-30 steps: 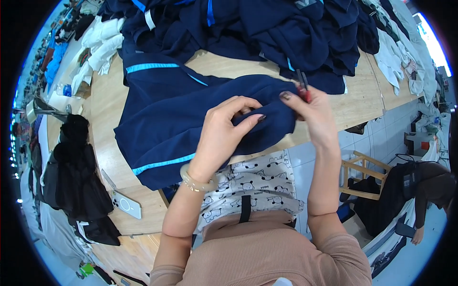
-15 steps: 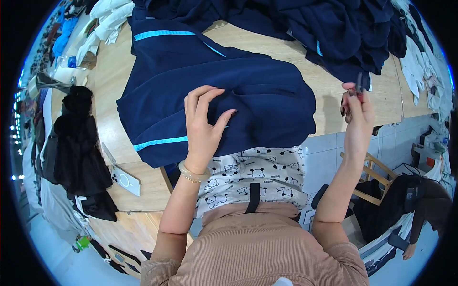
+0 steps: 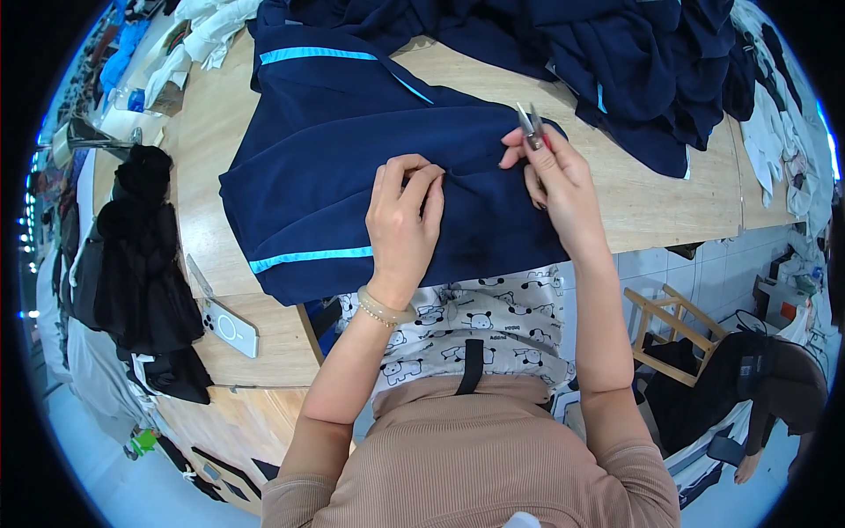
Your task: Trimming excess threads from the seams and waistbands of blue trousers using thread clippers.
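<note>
Light-blue-striped navy cloth garment is lying across the pale wooden bench, the left hand is pinching its fabric between thumb and fingers; the right hand is holding small red-and-silver thread snips over its right end

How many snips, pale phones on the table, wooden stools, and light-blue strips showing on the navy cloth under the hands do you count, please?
Snips: 1
Pale phone: 1
Wooden stool: 1
Light-blue strips (upper, slanting, lower): 3
Total: 6
</note>
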The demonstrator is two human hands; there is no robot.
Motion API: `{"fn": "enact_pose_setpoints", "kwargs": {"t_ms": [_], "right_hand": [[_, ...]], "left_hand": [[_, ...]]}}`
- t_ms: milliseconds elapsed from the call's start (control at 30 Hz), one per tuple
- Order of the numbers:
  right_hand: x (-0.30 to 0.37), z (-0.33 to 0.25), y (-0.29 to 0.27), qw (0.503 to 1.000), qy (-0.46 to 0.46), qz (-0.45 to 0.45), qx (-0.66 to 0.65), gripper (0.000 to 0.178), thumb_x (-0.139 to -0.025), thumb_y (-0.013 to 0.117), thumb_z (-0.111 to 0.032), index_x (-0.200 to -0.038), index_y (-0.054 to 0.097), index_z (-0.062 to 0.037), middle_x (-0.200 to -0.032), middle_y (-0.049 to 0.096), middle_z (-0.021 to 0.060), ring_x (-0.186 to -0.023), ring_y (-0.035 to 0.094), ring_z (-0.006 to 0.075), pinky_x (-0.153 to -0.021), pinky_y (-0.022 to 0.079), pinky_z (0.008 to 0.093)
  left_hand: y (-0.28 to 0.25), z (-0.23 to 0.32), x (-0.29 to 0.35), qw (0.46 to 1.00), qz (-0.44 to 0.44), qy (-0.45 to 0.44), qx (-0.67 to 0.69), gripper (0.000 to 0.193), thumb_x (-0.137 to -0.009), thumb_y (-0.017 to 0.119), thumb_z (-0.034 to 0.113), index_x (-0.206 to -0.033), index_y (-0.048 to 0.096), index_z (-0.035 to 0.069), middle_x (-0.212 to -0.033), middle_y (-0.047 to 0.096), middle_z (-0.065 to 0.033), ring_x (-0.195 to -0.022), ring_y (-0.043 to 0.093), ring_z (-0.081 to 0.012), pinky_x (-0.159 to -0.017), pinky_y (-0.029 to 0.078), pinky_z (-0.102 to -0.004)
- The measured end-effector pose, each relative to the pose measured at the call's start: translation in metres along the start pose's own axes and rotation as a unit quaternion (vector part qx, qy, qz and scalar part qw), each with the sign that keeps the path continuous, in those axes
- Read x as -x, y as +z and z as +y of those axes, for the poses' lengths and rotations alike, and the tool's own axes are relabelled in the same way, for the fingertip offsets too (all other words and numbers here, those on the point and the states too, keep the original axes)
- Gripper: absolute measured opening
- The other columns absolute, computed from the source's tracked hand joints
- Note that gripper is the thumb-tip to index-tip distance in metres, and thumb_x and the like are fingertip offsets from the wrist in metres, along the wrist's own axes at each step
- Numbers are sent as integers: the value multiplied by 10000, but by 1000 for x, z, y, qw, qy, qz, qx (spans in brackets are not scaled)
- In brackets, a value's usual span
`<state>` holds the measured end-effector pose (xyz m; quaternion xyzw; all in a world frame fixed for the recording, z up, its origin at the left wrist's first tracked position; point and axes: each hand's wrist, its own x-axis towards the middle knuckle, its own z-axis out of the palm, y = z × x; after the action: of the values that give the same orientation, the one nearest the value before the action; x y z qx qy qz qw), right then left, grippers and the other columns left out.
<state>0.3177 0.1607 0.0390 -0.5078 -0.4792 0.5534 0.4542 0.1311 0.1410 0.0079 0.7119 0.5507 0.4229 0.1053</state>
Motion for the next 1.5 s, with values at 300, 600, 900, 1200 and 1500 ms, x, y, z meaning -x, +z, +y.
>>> {"fn": "enact_pose_setpoints", "kwargs": {"t_ms": [300,600,900,1200,1500], "right_hand": [[6,-37,-9,986,-92,14,137,217,-890,650,-122,-1041,633,33,-938,674,68,-819,635,149,-746,491,248],[-4,-68,-1,867,-236,-60,434,193,-785,704,-186,-887,667,-26,-781,645,90,-734,624,231,-666,485,328],[-6,-78,10,808,-263,-111,516,179,-777,704,-212,-807,668,-39,-695,618,70,-714,613,239,-620,467,350],[-6,-81,12,798,-252,-124,533,180,-776,704,-211,-797,673,-35,-680,622,83,-701,620,236,-610,468,348],[-6,-79,14,800,-246,-121,533,177,-779,702,-212,-794,672,-38,-697,632,90,-705,623,239,-614,473,347]], "left_hand": [[-20,10,-7,995,-48,-14,90,73,-934,514,-21,-982,569,-28,-954,665,-111,-731,680,-180,-641,532,-250],[-33,18,-13,992,-73,-53,92,49,-954,507,-5,-990,532,-26,-909,675,-133,-800,707,-220,-651,544,-254],[-33,23,-14,995,-54,-22,79,50,-936,535,-6,-976,564,-16,-821,656,-121,-657,643,-183,-574,485,-249],[-33,24,-14,995,-54,-26,77,64,-924,540,-22,-978,573,-10,-795,638,-115,-638,621,-184,-573,475,-249],[-33,25,-15,995,-52,-23,79,54,-926,543,-15,-971,572,-9,-786,635,-115,-618,612,-185,-556,462,-252]]}}
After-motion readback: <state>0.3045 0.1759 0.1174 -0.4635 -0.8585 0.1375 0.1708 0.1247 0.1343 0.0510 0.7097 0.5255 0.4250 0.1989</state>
